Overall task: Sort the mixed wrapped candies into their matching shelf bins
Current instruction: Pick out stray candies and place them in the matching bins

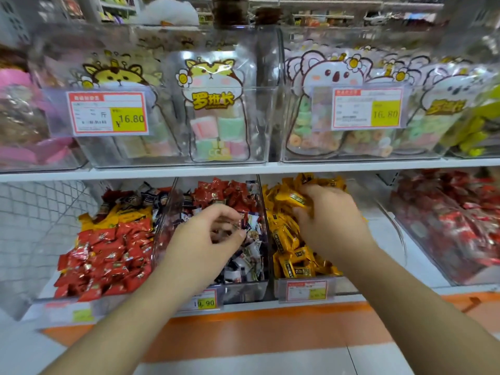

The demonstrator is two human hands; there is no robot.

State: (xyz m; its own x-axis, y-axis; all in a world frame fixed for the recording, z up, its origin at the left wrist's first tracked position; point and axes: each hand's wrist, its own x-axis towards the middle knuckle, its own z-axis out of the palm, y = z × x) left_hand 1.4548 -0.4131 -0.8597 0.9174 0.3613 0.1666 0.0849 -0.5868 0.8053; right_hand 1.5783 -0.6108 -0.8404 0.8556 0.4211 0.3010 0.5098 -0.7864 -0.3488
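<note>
Left hand (pixel 205 234) over the middle bin (pixel 243 289) on the lower shelf (pixel 405 293), fingers curled and pinching small dark wrapped candies (pixel 243 223) from the mixed pile. Right hand (pixel 327 217) in the neighbouring bin to the right, gripping yellow wrapped candies (pixel 293 198) above the yellow heap (pixel 292 255). Red wrapped candies (pixel 108 255) heaped in the leftmost bin, with yellow and dark ones behind. Bagged sweets (pixel 216 117) in clear bins on the upper shelf (pixel 189 169).

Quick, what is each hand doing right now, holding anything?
Left hand: fingers curled over the middle bin of dark and white candies; whether it pinches one cannot be told.
Right hand: grips yellow wrapped candies over the yellow bin.
</note>
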